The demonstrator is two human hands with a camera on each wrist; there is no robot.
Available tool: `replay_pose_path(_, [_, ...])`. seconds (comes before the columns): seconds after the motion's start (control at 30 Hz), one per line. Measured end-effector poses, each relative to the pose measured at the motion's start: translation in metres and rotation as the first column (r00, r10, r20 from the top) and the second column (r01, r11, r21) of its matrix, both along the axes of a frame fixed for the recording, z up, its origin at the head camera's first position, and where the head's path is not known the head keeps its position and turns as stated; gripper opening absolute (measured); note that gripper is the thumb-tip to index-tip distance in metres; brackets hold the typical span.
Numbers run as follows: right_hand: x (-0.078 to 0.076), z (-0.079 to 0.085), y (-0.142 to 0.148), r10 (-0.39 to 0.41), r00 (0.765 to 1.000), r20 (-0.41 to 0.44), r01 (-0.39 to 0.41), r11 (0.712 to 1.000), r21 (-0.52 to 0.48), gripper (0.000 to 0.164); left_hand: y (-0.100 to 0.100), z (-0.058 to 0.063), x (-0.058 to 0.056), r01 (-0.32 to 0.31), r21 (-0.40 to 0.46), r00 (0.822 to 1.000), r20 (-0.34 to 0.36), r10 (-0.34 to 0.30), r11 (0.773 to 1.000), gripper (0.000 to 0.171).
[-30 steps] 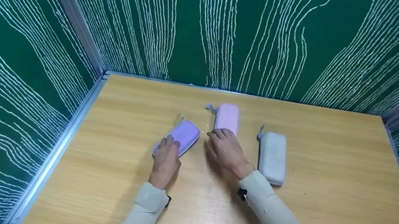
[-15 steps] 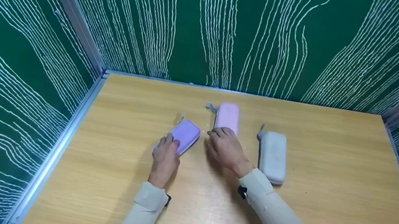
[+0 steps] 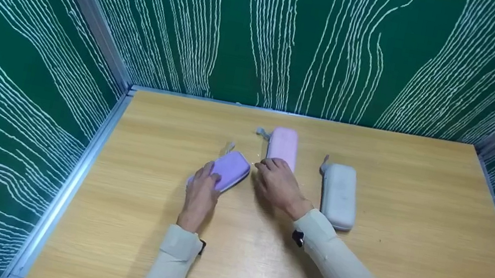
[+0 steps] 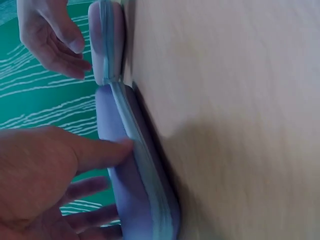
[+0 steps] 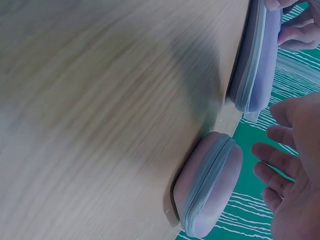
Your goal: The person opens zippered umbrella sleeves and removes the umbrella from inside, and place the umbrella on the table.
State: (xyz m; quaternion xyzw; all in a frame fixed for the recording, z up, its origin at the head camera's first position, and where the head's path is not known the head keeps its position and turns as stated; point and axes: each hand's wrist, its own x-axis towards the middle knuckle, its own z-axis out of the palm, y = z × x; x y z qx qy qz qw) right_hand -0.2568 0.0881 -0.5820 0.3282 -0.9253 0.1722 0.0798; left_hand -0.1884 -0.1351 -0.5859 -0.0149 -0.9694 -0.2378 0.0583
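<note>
A purple zip case (image 3: 231, 167) lies slanted on the table, left of the middle. My left hand (image 3: 200, 197) grips its near end; in the left wrist view the thumb (image 4: 117, 151) presses on the zipped side and the fingers reach over the far side. Right of it lies a pink zip case (image 3: 283, 145), its grey strap at the far left corner. My right hand (image 3: 279, 185) hovers over its near end, hiding that end in the head view. In the right wrist view its fingers (image 5: 277, 160) are loosely bent, apart from the pink case (image 5: 212, 195), holding nothing.
A grey zip case (image 3: 339, 196) lies to the right, just beyond the right sleeve. The wooden table (image 3: 434, 233) is bounded by green walls (image 3: 265, 35) with white wavy lines at the back and both sides. Small pale specks lie near the pink case.
My left hand has shifted slightly left, and the purple case has turned a little clockwise with it. The right hand and the pink and grey cases stay nearly where they were.
</note>
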Motion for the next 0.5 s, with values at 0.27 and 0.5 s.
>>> replay_pose_path(0.27, [-0.0008,0.0002,-0.0014,-0.008,1.000,0.003,0.008,1.000,0.022,0.033,-0.0018,0.0029,-0.0036,0.021,-0.021,0.999,-0.026,-0.021,1.000,0.032])
replay_pose_path(0.5, [0.0006,-0.0024,-0.0010,0.008,0.999,-0.032,-0.008,1.000,0.013,0.031,-0.0062,0.0032,-0.0047,0.030,-0.005,1.000,-0.001,-0.030,1.000,0.034])
